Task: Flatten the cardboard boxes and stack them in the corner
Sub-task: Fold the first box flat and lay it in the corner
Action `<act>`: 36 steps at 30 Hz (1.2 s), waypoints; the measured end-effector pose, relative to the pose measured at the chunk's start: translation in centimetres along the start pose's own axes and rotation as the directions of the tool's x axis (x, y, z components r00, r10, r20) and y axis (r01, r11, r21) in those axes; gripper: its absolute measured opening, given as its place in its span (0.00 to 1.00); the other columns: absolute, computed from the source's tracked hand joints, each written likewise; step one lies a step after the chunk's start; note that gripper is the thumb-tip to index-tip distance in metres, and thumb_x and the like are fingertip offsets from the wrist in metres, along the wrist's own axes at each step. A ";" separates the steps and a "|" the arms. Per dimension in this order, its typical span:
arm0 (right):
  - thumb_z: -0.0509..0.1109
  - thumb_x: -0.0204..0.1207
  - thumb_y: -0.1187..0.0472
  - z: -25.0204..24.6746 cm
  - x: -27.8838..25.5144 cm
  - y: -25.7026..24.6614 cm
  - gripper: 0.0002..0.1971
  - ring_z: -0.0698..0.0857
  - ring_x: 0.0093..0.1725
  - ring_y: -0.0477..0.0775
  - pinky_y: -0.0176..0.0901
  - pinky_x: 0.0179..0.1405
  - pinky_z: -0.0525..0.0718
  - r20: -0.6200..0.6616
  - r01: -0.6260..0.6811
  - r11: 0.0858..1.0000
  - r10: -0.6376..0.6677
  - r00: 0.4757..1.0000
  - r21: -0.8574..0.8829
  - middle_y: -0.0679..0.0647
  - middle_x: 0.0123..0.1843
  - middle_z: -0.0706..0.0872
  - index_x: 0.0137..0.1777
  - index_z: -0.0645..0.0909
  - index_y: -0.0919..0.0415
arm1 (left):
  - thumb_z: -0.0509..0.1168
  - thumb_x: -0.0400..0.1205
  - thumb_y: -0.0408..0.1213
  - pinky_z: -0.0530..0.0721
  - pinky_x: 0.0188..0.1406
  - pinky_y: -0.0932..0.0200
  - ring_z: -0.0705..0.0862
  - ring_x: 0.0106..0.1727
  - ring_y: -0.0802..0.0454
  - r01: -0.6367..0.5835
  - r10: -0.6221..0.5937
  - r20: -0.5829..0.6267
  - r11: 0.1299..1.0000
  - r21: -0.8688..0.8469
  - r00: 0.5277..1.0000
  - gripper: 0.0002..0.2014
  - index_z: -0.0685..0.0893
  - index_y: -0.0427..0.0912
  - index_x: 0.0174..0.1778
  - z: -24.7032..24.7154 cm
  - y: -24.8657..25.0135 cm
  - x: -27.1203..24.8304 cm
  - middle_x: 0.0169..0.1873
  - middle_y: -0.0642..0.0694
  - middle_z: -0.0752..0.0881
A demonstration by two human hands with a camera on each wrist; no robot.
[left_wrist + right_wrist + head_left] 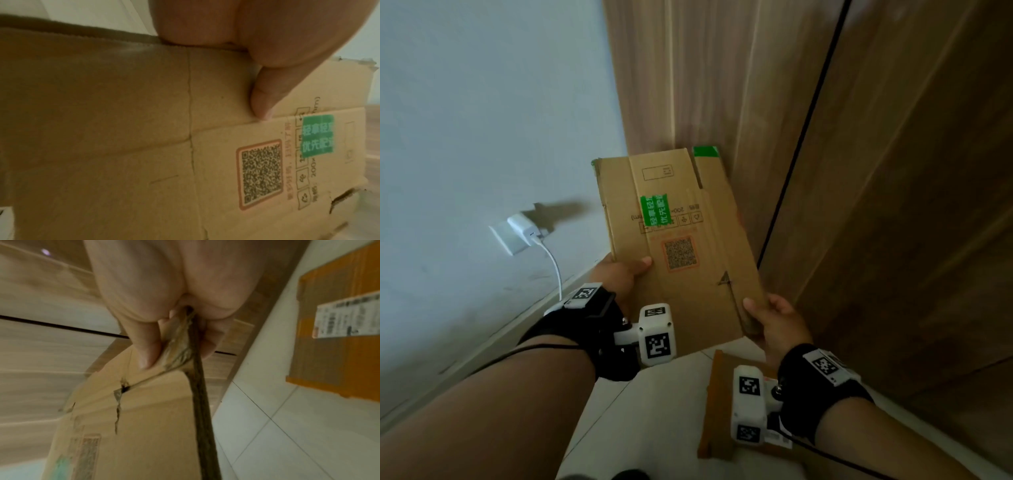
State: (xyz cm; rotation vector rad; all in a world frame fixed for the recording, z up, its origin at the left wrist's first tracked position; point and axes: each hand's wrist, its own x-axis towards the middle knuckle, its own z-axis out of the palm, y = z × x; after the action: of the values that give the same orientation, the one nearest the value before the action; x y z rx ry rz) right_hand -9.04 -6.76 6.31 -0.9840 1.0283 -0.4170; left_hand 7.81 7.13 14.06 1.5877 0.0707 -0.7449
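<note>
Flat box (674,240) held up facing the corner, wall left, wooden panel (722,85) right. Left hand (619,274) and right hand (780,325) pinch its near edge. Lower far edge first, keep layers pinched shut, lean it on the panel.

Green sticker (317,135), just beyond the left thumb tip (262,107): 轻拿轻…, 优先配…, cut at the edge.
Flattened box (681,246) print beside the QR code (261,173): "200", "m)".
White label (347,318) on floor box: unreadable.
</note>
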 end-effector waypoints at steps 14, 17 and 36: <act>0.64 0.80 0.63 5.9 10.2 9.3 0.04 0.85 0.45 0.59 0.50 0.42 0.83 -0.025 -0.261 0.965 0.261 0.965 0.028 0.59 0.45 0.87 0.46 0.78 0.56 | 0.70 0.76 0.40 0.82 0.59 0.30 0.86 0.56 0.34 0.254 -0.277 -0.100 0.948 -0.193 0.956 0.23 0.78 0.42 0.67 -2.5 -10.4 12.9 0.59 0.38 0.87; 0.65 0.80 0.62 5.2 13.1 11.6 0.03 0.85 0.49 0.64 0.55 0.47 0.85 -0.099 -0.285 0.957 0.279 0.955 -0.049 0.64 0.51 0.86 0.44 0.78 0.58 | 0.69 0.77 0.43 0.84 0.55 0.46 0.85 0.59 0.40 0.324 -0.338 -0.099 0.936 -0.135 0.936 0.24 0.78 0.41 0.69 -3.3 -12.7 14.8 0.62 0.39 0.86; 0.68 0.75 0.56 9.4 25.5 16.3 0.33 0.81 0.64 0.67 0.63 0.66 0.80 -0.294 -0.371 0.809 0.257 0.921 -0.456 0.63 0.69 0.80 0.79 0.62 0.53 | 0.65 0.80 0.37 0.78 0.53 0.51 0.81 0.56 0.44 0.421 -0.410 -0.149 0.906 0.043 0.900 0.11 0.81 0.42 0.57 -7.0 -16.2 19.8 0.55 0.40 0.83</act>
State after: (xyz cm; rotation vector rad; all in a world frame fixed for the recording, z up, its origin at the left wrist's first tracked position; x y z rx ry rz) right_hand 9.22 -11.44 -19.16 -1.2187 1.5254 0.0387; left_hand 18.81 9.02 -9.99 1.7155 0.5034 -0.9751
